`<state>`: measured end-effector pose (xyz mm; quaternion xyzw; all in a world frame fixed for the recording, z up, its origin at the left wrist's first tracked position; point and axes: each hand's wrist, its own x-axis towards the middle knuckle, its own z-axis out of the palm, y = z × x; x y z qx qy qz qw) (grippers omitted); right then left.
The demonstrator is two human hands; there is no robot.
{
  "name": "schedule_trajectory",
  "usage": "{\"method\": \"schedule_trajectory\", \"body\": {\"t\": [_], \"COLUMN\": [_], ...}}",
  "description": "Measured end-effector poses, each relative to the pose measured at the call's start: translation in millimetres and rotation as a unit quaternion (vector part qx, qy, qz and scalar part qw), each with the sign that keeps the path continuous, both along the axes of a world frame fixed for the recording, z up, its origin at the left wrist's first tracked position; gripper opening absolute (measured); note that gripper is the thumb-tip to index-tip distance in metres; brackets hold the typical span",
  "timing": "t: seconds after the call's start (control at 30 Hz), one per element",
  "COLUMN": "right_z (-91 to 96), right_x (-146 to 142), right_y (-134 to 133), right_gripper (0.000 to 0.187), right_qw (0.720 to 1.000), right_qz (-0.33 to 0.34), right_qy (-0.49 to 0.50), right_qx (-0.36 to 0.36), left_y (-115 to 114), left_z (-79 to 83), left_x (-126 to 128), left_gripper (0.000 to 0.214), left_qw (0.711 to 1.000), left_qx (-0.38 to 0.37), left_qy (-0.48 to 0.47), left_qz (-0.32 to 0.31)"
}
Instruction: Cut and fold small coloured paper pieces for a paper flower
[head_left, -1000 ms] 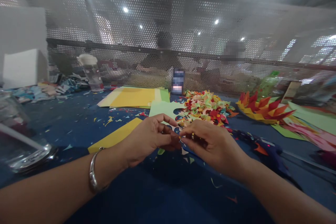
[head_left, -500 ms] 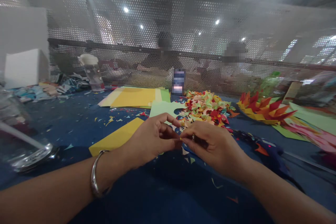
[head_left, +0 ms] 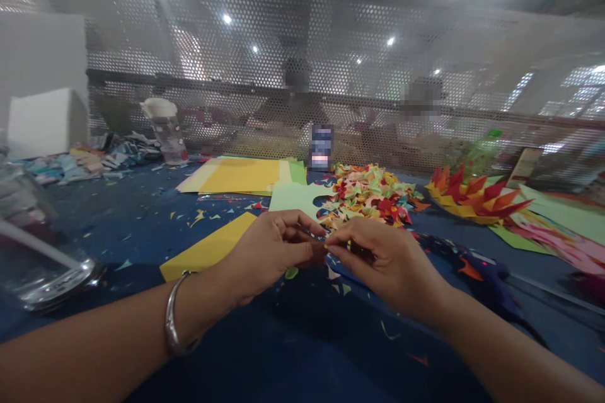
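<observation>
In the middle of the head view my left hand (head_left: pixel 278 249) and my right hand (head_left: pixel 378 249) meet fingertip to fingertip above the dark blue table. Both are closed in a pinch. A tiny yellow bit (head_left: pixel 326 246) shows where the fingertips come together; it is too small to tell its kind. Behind the left wrist lies a yellow paper strip (head_left: pixel 203 245). A pale green sheet (head_left: pixel 295 195) with rounded cut-outs lies just beyond the fingers, beside a heap of small colourful folded paper pieces (head_left: pixel 373 192). A green scrap (head_left: pixel 292 272) rests below the left hand.
Stacked yellow and green paper (head_left: pixel 241 174) lies farther back, near an upright phone (head_left: pixel 321 148). To the right are a red-and-yellow pointed paper ring (head_left: pixel 477 198) and a dark blue glue gun (head_left: pixel 491 283). A clear cup (head_left: pixel 170 135) stands left. A perforated screen (head_left: pixel 203 44) closes the back.
My left hand has lowered slightly and its fingers have shifted at the pinch. More of the green scrap shows beneath it. My right hand has barely moved.
</observation>
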<state>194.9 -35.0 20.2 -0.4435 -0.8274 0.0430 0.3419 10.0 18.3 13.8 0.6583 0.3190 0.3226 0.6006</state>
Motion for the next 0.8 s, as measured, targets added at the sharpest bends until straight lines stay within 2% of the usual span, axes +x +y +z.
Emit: {"method": "schedule_trajectory", "body": {"t": [0.17,0.33,0.5,0.8], "right_z": [0.8,1.5,2.8,0.6], "right_x": [-0.8,-1.5,-2.1,-2.5], "right_y": [0.5,-0.6,-0.2,0.2], "right_gripper": [0.014,0.012,0.012,0.012], "right_qw": [1.0,1.0,1.0,1.0], "right_qz": [-0.01,-0.021,-0.019,-0.016], "right_qy": [0.004,0.011,0.014,0.007], "right_qx": [0.008,0.019,0.017,0.017], "left_y": [1.2,0.8,-2.8,-1.6], "left_z": [0.0,1.5,3.7,1.1], "left_x": [-0.3,0.4,1.2,3.0], "left_gripper": [0.013,0.019,0.022,0.023], "left_qw": [1.0,0.999,1.0,1.0], "left_qx": [0.005,0.002,-0.017,0.012], "left_qy": [-0.001,-0.001,-0.004,0.0], "left_qz": [0.014,0.035,0.024,0.02]}}
